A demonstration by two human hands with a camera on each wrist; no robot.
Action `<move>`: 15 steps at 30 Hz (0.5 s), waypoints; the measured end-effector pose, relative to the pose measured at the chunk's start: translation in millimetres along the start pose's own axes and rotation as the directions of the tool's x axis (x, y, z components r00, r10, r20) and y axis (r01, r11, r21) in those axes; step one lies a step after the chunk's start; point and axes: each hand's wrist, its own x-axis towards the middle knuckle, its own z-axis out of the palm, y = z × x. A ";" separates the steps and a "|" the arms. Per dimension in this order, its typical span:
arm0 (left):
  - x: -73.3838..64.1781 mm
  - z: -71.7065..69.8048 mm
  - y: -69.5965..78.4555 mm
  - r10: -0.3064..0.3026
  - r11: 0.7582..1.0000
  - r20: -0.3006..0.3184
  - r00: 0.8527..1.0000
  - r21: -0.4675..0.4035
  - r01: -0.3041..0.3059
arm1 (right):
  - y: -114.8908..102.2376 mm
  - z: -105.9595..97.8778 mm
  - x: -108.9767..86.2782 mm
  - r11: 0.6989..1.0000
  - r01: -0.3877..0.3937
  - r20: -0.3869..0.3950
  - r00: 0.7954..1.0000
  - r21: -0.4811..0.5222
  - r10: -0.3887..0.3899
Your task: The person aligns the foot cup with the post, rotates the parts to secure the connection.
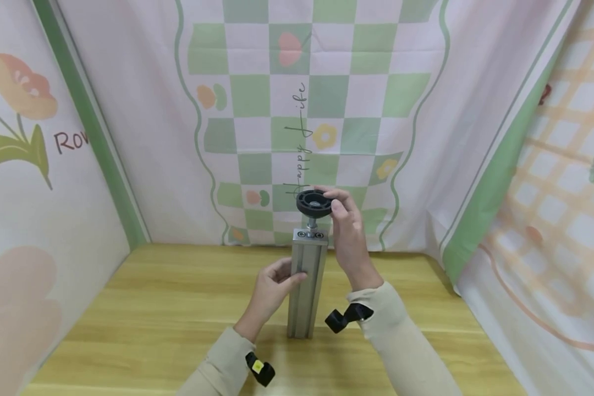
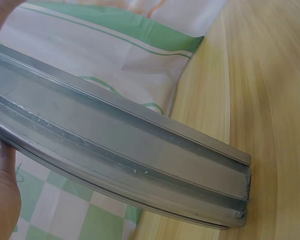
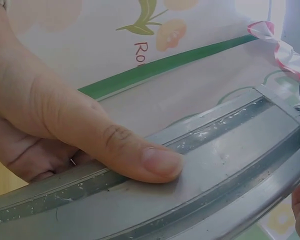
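Note:
An aluminium extrusion profile (image 1: 302,308) stands upright on the table, its grooves flecked with small shavings in the right wrist view. From its top end plate (image 1: 311,236) rises a metal stud (image 1: 312,224) that carries a black round levelling foot (image 1: 309,211). My left hand (image 1: 268,290) grips the profile about midway up, the thumb (image 3: 162,164) lying across its face. With thumb and fingers, my right hand (image 1: 348,242) pinches the right rim of the foot. Only a small part of the left hand (image 2: 2,200) shows in the left wrist view.
The wooden table (image 1: 168,308) lies under the profile. Printed cloth curtains (image 1: 249,93) hang behind it and along both sides. Black straps (image 1: 358,312) with camera mounts sit on both sleeves.

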 end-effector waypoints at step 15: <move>0.0 -0.2 0.0 0.007 1.000 0.016 1.000 -0.012 -0.007 | -6.2 7.5 -6.6 0.983 0.086 -0.091 0.991 -0.164 -0.102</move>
